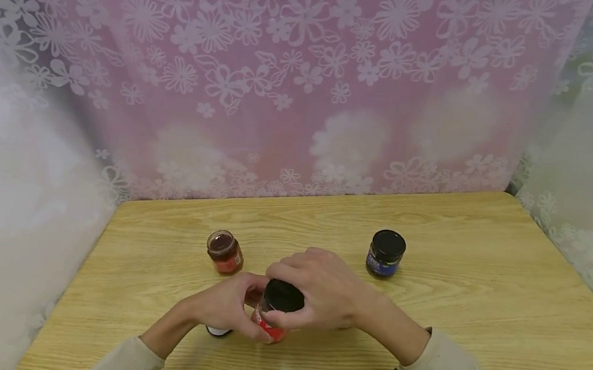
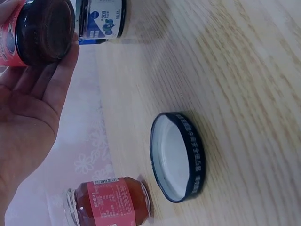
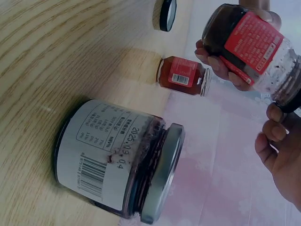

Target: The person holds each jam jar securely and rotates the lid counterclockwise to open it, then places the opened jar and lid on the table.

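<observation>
My left hand grips a glass jam jar with a red label round its body. In the left wrist view its dark base shows, raised off the table. Over the jar's top, my right hand holds the black lid between thumb and fingers. The lid sits at the jar's mouth; whether it is screwed tight I cannot tell. Beyond the left hand stands a lidless jam jar with a red label. A loose lid, white inside, lies on the table, partly hidden by my left hand in the head view.
A black-lidded jar with a blue label stands at the back right; its pale label and barcode face the right wrist view. The wooden table meets a pink flowered curtain along the back, with pale curtains at both sides.
</observation>
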The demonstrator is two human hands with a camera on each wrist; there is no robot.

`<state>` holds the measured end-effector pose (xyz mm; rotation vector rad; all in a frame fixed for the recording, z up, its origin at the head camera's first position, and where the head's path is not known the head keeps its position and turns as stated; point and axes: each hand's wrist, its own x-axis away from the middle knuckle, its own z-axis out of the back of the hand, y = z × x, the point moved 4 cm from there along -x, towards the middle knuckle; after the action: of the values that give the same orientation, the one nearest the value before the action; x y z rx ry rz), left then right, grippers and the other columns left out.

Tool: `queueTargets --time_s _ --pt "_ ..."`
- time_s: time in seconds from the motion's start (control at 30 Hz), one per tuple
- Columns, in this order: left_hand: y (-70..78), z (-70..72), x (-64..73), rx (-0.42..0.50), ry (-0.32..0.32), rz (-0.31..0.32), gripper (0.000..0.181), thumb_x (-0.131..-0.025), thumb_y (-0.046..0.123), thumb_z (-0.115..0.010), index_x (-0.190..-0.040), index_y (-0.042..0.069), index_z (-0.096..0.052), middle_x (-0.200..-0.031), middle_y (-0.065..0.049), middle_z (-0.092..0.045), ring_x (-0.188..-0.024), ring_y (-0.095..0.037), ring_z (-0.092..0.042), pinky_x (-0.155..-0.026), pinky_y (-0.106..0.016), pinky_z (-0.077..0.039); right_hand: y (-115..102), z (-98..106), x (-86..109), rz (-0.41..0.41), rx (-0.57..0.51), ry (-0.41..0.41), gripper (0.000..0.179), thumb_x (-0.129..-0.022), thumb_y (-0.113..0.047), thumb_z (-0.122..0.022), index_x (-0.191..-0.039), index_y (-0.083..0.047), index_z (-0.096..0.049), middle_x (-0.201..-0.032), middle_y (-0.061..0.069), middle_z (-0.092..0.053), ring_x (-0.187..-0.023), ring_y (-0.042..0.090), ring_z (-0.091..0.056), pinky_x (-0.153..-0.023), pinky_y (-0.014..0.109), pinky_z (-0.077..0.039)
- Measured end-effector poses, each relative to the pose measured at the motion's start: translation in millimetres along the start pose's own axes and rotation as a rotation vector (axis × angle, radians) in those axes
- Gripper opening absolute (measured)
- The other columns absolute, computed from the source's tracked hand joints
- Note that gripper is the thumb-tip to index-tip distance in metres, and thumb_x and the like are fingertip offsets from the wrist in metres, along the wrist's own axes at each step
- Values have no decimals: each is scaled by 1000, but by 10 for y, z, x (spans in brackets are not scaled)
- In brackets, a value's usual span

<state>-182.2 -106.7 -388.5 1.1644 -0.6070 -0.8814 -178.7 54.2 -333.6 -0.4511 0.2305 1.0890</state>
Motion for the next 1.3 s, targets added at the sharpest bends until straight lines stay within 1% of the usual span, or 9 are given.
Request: queueTargets --time_s 0.13,0.3,0.4,0.5,0.6,0.8,0.93,1.1,1.3 --pt "-11 -7 17 -4 -13 37 42 -77 10 -78 -115 9 -60 -105 -1 -65 -94 -17 -65 -86 -34 -51 12 -16 23 -12 -14 -53 45 -90 -61 -49 -114 -24 -59 -98 -15 -59 -79 2 -51 -72 26 -42" --pt "-19 -4 42 -8 -29 64 42 -79 15 -77 -117 11 -59 -107 -3 -64 -94 -18 -65 -86 -34 -51 39 0 60 -50 -9 -87 52 -91 -63 -44 -122 -22 -56 -111 -12 -58 -92 5 -54 -83 30 -44" --pt "-44 29 72 -11 -12 85 42 -79 15 -76 -117 11 -58 -106 -4 -64 -92 -19 -65 -84 -35 -52 49 27 85 -89 -3 -108 55 -91 -65 -43 -125 -23 -53 -116 -12 -56 -98 6 -53 -89 31 -44" --pt "-72 84 97 -18 15 106 42 -79 15 -76 -117 10 -57 -106 -5 -64 -93 -20 -65 -83 -35 -52 53 56 108 -111 -5 -120 56 -91 -65 -43 -128 -24 -52 -117 -12 -54 -97 6 -54 -88 32 -45" --pt "-91 146 112 -24 39 107 45 -80 14 -75 -120 9 -55 -107 -6 -64 -96 -22 -64 -83 -36 -52 63 83 132 -133 2 -123 58 -91 -65 -43 -131 -24 -50 -118 -12 -54 -97 6 -55 -87 33 -46" --pt "-99 261 117 -77 127 89 51 -80 16 -77 -124 12 -51 -111 -4 -62 -100 -21 -62 -84 -37 -52 86 111 171 -193 12 -129 60 -90 -67 -43 -133 -26 -48 -120 -12 -53 -99 7 -55 -86 34 -47" --pt "-110 318 98 -92 195 111 51 -80 16 -77 -124 14 -51 -111 -4 -61 -100 -21 -61 -84 -38 -52 71 135 204 -205 11 -109 61 -89 -67 -45 -134 -25 -48 -123 -10 -54 -101 8 -56 -84 35 -48" --pt "-98 381 65 -174 291 165 50 -80 18 -77 -122 14 -50 -106 -1 -61 -93 -18 -61 -77 -35 -52 36 150 223 -202 13 -80 64 -90 -66 -45 -138 -23 -48 -124 -9 -56 -104 9 -57 -84 34 -50" --pt "-6 445 -13 -206 361 168 48 -78 18 -79 -117 12 -51 -103 -3 -59 -88 -20 -58 -72 -37 -51 -39 142 225 -180 -36 -61 59 -91 -63 -48 -136 -25 -50 -123 -12 -56 -104 6 -56 -84 32 -49"
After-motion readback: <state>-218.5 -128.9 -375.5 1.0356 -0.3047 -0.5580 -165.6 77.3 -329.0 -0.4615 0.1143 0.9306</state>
